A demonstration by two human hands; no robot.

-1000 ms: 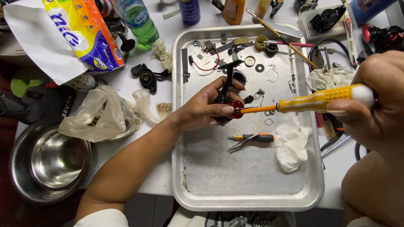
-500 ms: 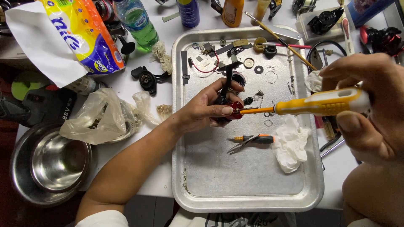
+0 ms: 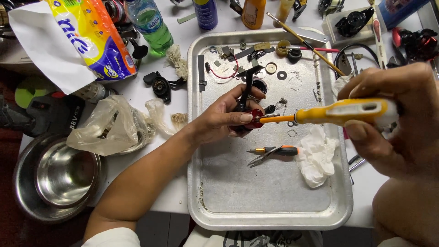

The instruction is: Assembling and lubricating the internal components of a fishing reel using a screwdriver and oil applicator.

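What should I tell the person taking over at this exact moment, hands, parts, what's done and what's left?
Left hand grips the small red and black part above the metal tray.
Right hand holds the yellow screwdriver, its tip at the part.
Small loose pieces lie at the tray's far end; pliers and a white tissue lie near its middle.
Done: many pieces already off.
Left: the part is not yet set down.

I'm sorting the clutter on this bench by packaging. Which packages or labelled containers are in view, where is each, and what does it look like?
Soft pack: top left, on white paper; yellow, orange, blue print.
Clear bottle: right of that pack; greenish, blue-white label.
Blue can: top centre, above the metal tray; cylinder.
Orange bottle: right of the can.
Blue box: top right corner, partly cut off.
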